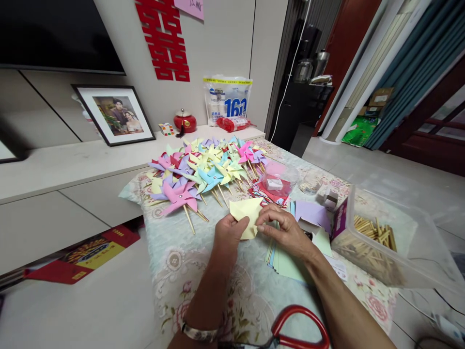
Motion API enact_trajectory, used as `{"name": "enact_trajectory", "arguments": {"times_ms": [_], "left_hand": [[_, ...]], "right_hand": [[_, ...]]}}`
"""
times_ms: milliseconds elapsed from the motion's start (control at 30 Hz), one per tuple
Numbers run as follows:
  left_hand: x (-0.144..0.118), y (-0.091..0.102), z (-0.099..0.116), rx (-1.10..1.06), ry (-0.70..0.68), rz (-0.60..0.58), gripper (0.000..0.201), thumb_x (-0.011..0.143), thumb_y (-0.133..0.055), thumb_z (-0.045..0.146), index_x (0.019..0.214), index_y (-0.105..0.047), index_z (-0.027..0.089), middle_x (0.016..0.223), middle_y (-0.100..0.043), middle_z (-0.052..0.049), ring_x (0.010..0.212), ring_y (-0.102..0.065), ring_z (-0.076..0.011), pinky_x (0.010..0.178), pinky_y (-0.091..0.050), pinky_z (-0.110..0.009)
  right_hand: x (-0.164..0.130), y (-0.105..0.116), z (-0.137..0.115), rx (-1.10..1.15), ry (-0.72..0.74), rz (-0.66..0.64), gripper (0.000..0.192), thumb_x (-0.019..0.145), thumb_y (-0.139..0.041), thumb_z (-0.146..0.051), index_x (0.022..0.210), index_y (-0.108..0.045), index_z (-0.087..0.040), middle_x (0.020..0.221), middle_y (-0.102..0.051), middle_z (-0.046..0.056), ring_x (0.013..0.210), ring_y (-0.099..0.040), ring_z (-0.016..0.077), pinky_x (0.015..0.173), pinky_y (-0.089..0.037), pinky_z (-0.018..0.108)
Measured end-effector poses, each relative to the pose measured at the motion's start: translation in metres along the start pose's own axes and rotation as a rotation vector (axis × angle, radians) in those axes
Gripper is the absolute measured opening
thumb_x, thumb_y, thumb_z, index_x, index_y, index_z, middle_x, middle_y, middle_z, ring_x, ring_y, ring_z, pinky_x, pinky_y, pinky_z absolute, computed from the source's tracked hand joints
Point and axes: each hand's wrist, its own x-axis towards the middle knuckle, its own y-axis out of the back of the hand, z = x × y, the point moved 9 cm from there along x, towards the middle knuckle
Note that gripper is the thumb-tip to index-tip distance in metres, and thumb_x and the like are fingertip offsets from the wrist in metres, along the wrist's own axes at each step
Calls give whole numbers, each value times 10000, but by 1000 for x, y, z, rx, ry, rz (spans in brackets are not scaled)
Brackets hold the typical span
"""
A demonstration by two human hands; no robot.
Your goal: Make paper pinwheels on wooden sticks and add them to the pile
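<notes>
Left hand [228,231] curled, thumb and fingers pinching the lower left edge of a pale yellow square sheet of paper [246,213], partly folded and held just above the desk [181,271] with its floral cloth. Right hand [281,228] half closed, fingertips pressed on the right corner of the same sheet, thumb tucked beneath; whether that corner is being creased or merely gripped, hard to tell from this angle. A metal bracelet [199,333] on the left wrist.

Under and beside the right hand, a loose stack of pastel paper squares [286,264] in green, blue and lilac, lying flat on the desk. Beyond the hands, a wide heap of finished paper pinwheels on wooden sticks [203,169], pink, lilac, yellow and blue, sticks pointing towards the hands. Right of the heap, a small clear plastic tub [279,177] resting on red paper. Further right, a large clear plastic box [407,242] holding short wooden sticks [374,230]. At the near edge, the red looped handle of a pair of scissors [301,329], close to the right forearm. Behind the desk, a framed photograph [114,114] leaning against the wall on a low cabinet.
</notes>
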Motion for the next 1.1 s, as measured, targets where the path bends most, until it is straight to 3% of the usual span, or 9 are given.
{"name": "enact_trajectory", "arguments": {"times_ms": [300,633,1100], "left_hand": [[2,-4,-5,34,-6,-27,340,609,-790,201,923,-741,80,695,-763,-54,544,-655,-148,531,-503,-223],[2,-3,-7,63,27,-4,313,615,-779,180,914,-743,91,676,-756,-41,490,-622,-126,494,-496,-215],[0,-3,-8,65,20,2,330,569,-828,234,861,-740,109,669,-743,-45,562,-664,-168,547,-518,-246]], "right_hand": [[0,-2,13,-1,-175,13,140,835,-612,-252,714,-616,-182,766,-605,15,768,-536,173,713,-392,296],[-4,-4,32,43,-362,94,115,762,-574,-263,706,-617,-172,735,-598,8,692,-514,154,640,-378,274],[-4,-1,33,-16,-357,118,110,748,-564,-252,689,-621,-179,704,-614,5,686,-523,154,631,-381,264]]}}
